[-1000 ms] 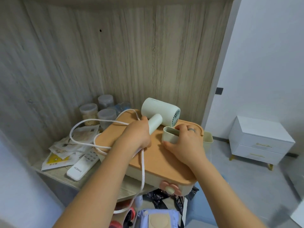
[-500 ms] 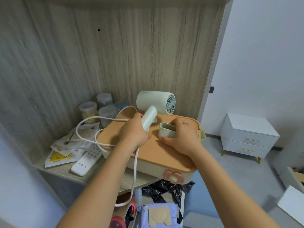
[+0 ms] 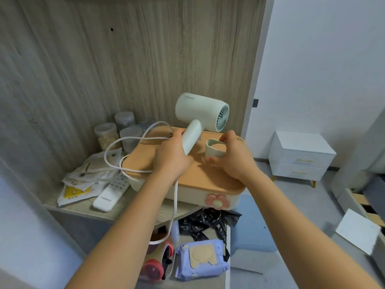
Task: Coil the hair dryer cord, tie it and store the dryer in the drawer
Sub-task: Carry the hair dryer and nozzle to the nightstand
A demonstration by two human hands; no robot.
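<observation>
The left hand (image 3: 171,158) covers the lower handle of the dryer (image 3: 199,111) and the spot where the cord (image 3: 176,197) joins it; the cord's far end is lost behind the left forearm. The right hand (image 3: 234,161) hides the right side of the cup (image 3: 214,147). Lettering on the dryer barrel and print on the papers (image 3: 89,172) are too small to read.

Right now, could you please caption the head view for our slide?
Left hand grips the hair dryer over an orange-lidded box, cord uncoiled; right hand holds a cream nozzle.
</observation>
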